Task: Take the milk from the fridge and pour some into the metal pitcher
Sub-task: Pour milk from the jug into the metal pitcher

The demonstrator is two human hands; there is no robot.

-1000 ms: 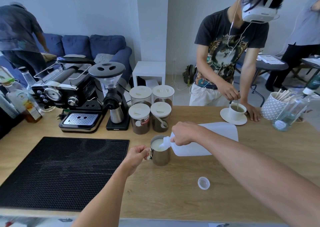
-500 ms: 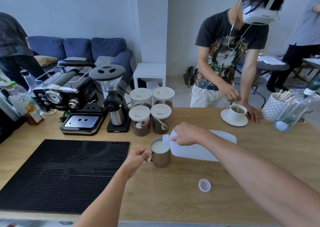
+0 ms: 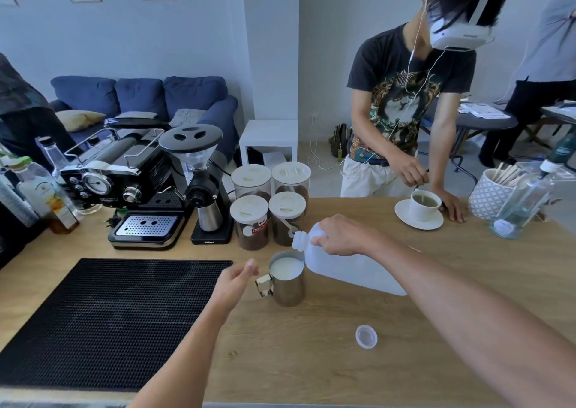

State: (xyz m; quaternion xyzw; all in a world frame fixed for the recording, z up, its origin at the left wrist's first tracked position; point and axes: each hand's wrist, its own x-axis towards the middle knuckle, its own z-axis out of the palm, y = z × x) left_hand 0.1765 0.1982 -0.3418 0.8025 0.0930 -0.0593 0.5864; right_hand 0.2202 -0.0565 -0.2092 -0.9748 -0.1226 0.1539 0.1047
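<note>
My right hand [image 3: 341,236] has its fingers clamped round the milk jug [image 3: 349,267], tilted with its open neck above the metal pitcher [image 3: 286,283], which looks nearly full. My left hand [image 3: 233,283] hovers beside the handle, fingers loosely spread, holding nothing. I'd worry: any more tilt overflows onto the surface [image 3: 311,361], and the unsteadied pitcher could tip if bumped

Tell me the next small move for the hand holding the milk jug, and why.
Probably tip the milk jug back upright and set it on the table. The metal pitcher looks nearly full of milk, the jug's open neck is raised above its rim with no stream visible, and the left hand is off the handle. The right hand grips the jug.
</note>
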